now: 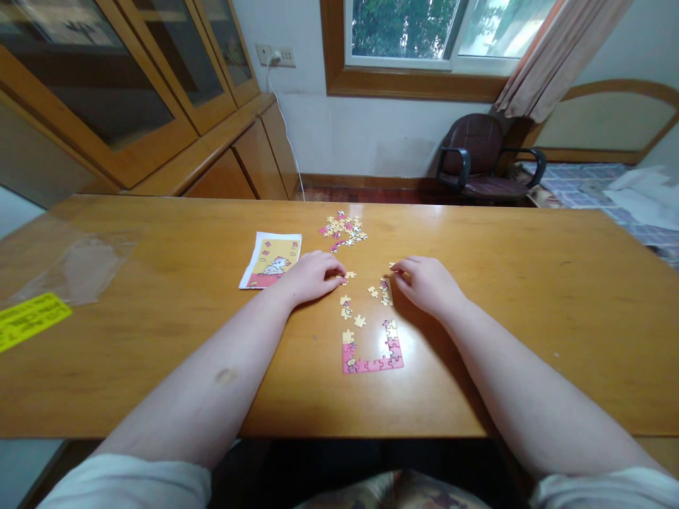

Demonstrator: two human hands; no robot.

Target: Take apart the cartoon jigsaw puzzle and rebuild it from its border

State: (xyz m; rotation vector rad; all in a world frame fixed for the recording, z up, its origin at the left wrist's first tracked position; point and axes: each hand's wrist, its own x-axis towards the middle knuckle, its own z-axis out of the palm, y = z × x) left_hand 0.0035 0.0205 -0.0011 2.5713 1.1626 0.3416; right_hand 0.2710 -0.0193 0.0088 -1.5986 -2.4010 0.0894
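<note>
My left hand (318, 276) rests on the table with bent fingers at a few yellow puzzle pieces (351, 275); whether it pinches one is hidden. Across from it, my right hand (424, 281) has thumb and fingertips together on a small yellow puzzle piece (392, 266). Below the hands lies a joined U-shaped puzzle border (374, 365), pink with yellow ends. Loose and joined pieces lie between, among them a yellow piece (359, 321) and a joined strip (385, 292) near my right hand. A pile of pieces (344, 227) lies farther back.
A picture sheet (276, 258) with a white animal lies beside my left forearm. Clear plastic wrapping (88, 268) and a yellow label (32, 322) are at the left of the wooden table (530, 318). An office chair (480, 152) stands beyond the table.
</note>
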